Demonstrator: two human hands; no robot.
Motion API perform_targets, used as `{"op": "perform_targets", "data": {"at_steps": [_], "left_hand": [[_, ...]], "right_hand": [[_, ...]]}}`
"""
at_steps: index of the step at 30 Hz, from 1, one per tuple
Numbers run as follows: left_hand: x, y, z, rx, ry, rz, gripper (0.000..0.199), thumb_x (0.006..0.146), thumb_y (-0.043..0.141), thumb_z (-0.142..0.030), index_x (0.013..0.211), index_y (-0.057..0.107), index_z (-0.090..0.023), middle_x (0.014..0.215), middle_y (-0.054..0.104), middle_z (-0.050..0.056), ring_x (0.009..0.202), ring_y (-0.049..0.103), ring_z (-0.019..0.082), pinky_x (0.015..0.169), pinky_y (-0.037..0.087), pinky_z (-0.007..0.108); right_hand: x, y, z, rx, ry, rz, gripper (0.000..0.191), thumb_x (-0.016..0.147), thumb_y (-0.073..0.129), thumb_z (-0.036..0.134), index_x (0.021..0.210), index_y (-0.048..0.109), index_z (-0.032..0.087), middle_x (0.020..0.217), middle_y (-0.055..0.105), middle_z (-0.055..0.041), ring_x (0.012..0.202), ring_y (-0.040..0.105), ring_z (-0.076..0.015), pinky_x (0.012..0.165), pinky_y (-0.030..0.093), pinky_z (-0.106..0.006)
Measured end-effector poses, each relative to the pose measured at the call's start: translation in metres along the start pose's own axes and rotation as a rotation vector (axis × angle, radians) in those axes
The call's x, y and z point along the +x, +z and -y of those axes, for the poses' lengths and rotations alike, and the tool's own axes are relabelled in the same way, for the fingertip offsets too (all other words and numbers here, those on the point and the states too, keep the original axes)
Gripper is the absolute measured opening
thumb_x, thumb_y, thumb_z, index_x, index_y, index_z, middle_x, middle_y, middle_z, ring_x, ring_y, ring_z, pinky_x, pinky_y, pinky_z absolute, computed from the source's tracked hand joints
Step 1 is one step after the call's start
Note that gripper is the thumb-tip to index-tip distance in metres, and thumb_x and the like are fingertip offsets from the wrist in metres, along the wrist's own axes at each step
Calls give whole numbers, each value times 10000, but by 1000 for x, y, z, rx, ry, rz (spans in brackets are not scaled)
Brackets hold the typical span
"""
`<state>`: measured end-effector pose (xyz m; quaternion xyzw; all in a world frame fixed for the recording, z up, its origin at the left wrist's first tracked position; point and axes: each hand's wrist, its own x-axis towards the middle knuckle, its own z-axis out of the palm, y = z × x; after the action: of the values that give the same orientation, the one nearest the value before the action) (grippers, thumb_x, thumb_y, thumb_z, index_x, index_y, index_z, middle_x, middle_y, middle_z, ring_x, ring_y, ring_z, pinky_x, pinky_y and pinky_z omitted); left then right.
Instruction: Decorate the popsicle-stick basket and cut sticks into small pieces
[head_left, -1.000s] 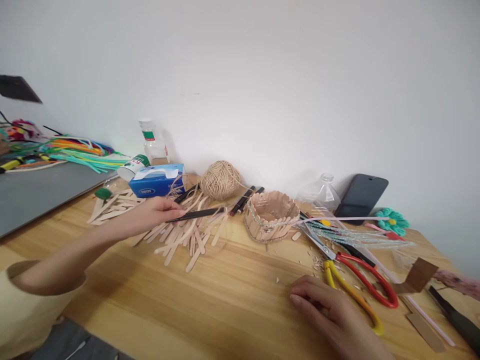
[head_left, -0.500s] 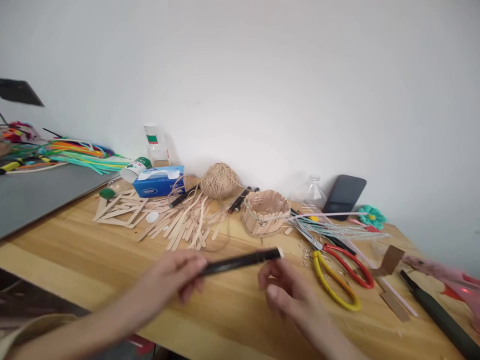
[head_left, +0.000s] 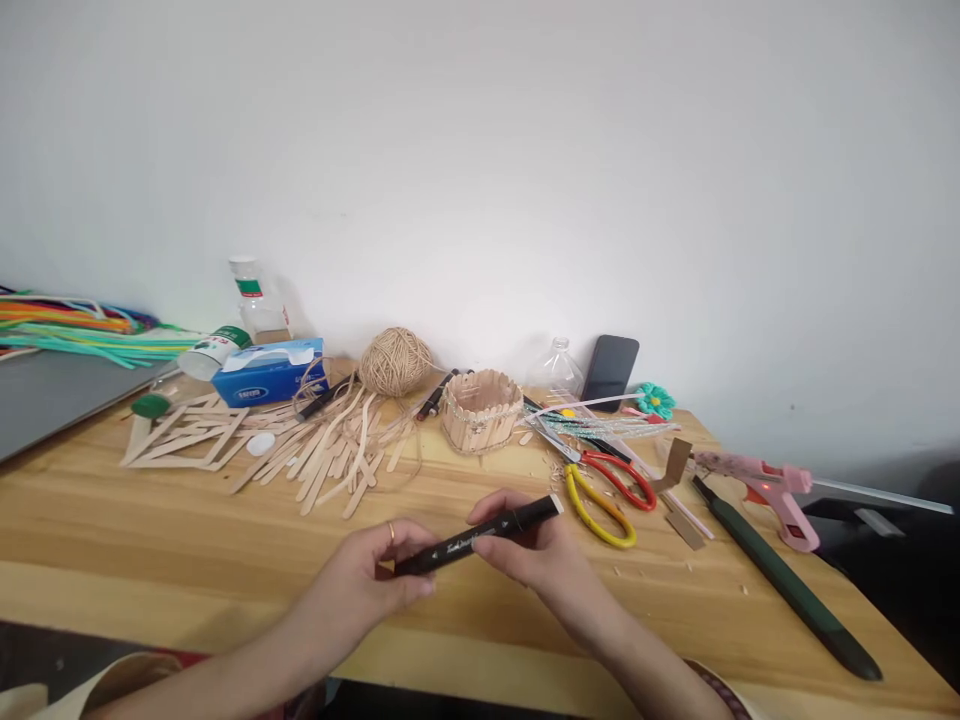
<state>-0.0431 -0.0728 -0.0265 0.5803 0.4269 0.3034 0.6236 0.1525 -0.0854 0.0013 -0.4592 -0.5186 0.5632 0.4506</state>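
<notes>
A black marker pen [head_left: 469, 541] with a pale tip at its right end is held in both my hands above the front of the table. My left hand [head_left: 382, 568] pinches its left end, a ring on one finger. Round its right half my right hand [head_left: 521, 545] is closed, thumb on the near side. Beyond the hands stands a small basket of wooden craft sticks [head_left: 482, 420] with a glittery cord around it. To the right lie scissors [head_left: 600, 490] with one red and one yellow handle.
Left are loose craft sticks [head_left: 330, 465], a twine ball [head_left: 395, 362], a blue tissue box [head_left: 270, 375] and pipe cleaners [head_left: 82, 325]. Right are a pink glue gun [head_left: 772, 490], a long dark green tool [head_left: 787, 580], a phone [head_left: 610, 372] and a clear plastic bottle piece [head_left: 559, 365].
My right hand, beside the marker before, now grips its right half. The view has turned right, bringing the whole glue gun and the table's right edge into sight.
</notes>
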Motion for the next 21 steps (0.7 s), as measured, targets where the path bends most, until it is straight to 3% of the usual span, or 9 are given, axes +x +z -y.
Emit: {"op": "perform_targets", "data": {"at_steps": [3, 6, 10, 15, 21], "left_hand": [[4, 0, -4, 57, 33, -145, 226, 574, 680, -233, 789, 645, -176, 810, 687, 36, 813, 617, 213, 751, 476, 314], [5, 0, -7, 103, 75, -236, 245, 548, 706, -245, 778, 653, -182, 798, 687, 41, 799, 622, 220, 723, 496, 317], [0, 3, -13, 156, 240, -321, 177, 608, 708, -246, 779, 679, -208, 793, 691, 25, 756, 627, 193, 672, 512, 290], [-5, 11, -26, 231, 547, -346, 72, 668, 724, -226, 733, 694, -222, 667, 667, 5, 640, 606, 160, 580, 498, 256], [-4, 20, -33, 276, 721, -292, 72, 715, 723, -227, 747, 662, -207, 644, 633, -8, 608, 585, 136, 575, 478, 251]], "right_hand": [[0, 1, 3, 2, -45, 29, 221, 649, 756, 342, 738, 638, 178, 666, 549, 28, 634, 460, -110, 578, 350, -237], [-3, -3, 3, 38, -41, 45, 186, 662, 757, 294, 761, 659, 172, 634, 565, 35, 556, 447, -84, 511, 331, -213], [-8, -9, -2, 350, 70, 68, 258, 665, 773, 316, 847, 655, 177, 567, 608, 29, 432, 450, -63, 416, 303, -178], [-8, -9, -14, 789, 213, 96, 260, 650, 797, 352, 799, 670, 181, 495, 571, 35, 389, 410, -31, 378, 283, -121], [-4, -2, -22, 896, 290, 92, 233, 635, 803, 375, 713, 676, 195, 389, 377, 107, 349, 166, 0, 328, 175, -86]]}}
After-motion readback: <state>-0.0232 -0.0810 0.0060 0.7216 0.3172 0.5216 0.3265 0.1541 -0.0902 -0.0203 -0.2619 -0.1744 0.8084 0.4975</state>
